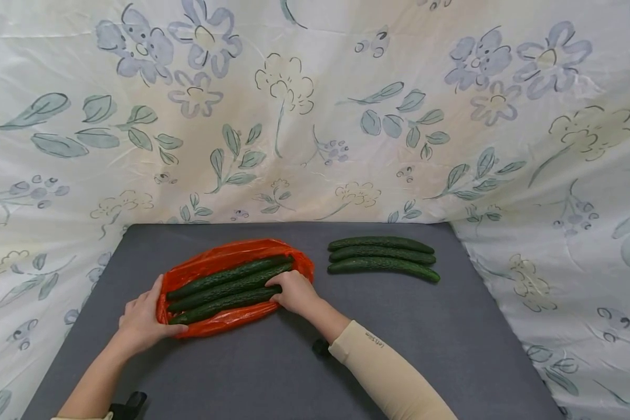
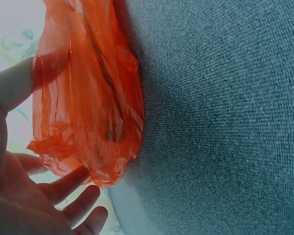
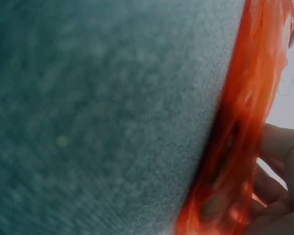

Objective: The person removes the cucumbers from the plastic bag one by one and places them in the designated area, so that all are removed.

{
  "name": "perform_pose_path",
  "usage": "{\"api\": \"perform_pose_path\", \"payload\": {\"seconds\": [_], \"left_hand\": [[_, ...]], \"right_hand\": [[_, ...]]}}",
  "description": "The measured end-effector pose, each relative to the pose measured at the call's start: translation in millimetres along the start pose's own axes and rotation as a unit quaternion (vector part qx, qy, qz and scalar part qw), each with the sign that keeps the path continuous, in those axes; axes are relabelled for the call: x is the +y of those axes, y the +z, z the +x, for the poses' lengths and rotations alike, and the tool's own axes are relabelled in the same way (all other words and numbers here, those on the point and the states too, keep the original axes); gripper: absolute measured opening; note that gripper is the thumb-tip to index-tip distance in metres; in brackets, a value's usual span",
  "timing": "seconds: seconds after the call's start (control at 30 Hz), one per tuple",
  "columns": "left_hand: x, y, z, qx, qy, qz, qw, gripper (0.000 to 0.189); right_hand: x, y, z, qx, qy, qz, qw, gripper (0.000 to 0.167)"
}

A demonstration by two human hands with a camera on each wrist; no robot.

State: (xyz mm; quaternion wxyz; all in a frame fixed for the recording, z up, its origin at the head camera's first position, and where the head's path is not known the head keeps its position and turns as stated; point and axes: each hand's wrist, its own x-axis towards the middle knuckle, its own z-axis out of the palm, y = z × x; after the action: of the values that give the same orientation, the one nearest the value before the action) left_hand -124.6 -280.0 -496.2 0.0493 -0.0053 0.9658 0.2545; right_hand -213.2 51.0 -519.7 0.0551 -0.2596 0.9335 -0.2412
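An orange-red plastic bag (image 1: 231, 320) lies on the table's left half with its mouth facing up. Three long dark green cucumbers (image 1: 231, 291) sit side by side inside it. At the bag's left end my left hand (image 1: 144, 319) holds the rim; in the left wrist view the thumb shows through the thin plastic and the other fingers spread beyond the bag's end. My right hand (image 1: 295, 293) reaches over the bag's right end, thumb and forefinger round the end of the nearest cucumber. The right wrist view shows that hand's fingers (image 3: 272, 188) partly behind the plastic.
Three more cucumbers (image 1: 382, 265) lie in a row on the grey table (image 1: 399, 338), right of the bag. A flower-patterned cloth (image 1: 315, 116) hangs behind the table and along both sides. Black wrist straps show near both forearms.
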Motion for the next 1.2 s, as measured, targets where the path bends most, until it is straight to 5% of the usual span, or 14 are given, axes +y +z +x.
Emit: {"api": "perform_pose_path", "payload": {"seconds": [0.8,1.2], "left_hand": [[0.7,-1.4,-6.4,-0.012,-0.005,-0.001,0.9999,0.140],[-3.1,-1.6,-8.0,-0.013,0.002,-0.001,0.9999,0.138]], "right_hand": [[4,-19,1.6,-0.009,-0.010,0.125,0.9921,0.034],[7,-30,5.0,-0.002,0.016,0.181,0.9834,0.034]]}}
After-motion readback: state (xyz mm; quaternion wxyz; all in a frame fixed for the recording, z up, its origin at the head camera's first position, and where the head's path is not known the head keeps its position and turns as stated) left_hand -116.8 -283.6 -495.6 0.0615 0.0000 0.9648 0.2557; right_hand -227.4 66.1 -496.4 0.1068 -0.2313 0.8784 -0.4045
